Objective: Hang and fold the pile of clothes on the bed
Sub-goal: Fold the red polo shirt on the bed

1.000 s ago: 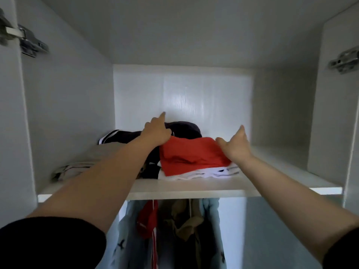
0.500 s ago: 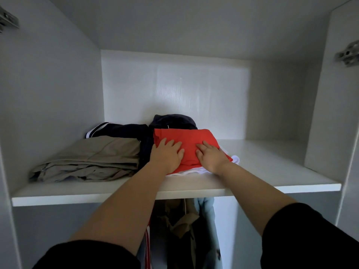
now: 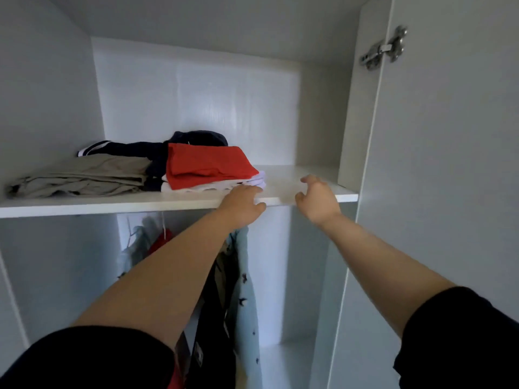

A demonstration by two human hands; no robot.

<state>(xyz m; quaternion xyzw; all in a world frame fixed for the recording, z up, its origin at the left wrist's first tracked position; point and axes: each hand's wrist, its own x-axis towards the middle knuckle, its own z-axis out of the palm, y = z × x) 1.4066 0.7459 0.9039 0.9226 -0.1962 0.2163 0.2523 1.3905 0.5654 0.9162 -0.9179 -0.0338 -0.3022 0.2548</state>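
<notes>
A folded red garment (image 3: pixel 206 168) lies on top of folded white clothes (image 3: pixel 224 185) on the white wardrobe shelf (image 3: pixel 112 204). Left of it lie folded beige trousers (image 3: pixel 84 176), with dark navy clothes (image 3: pixel 134 148) behind them. My left hand (image 3: pixel 243 204) is at the shelf's front edge, just right of the white clothes, fingers relaxed and holding nothing. My right hand (image 3: pixel 317 200) hovers at the shelf edge further right, its fingers loosely curled and empty.
Below the shelf hang several garments: a light blue one with dark stars (image 3: pixel 245 279), a dark one (image 3: pixel 213 318) and a red one (image 3: pixel 158 244). The open wardrobe door (image 3: pixel 449 192) with a metal hinge (image 3: pixel 384 49) stands at the right.
Both hands have left the red garment and drawn back to the right, to the shelf's front edge. The view has dropped and shifted, showing more of the hanging clothes and the door.
</notes>
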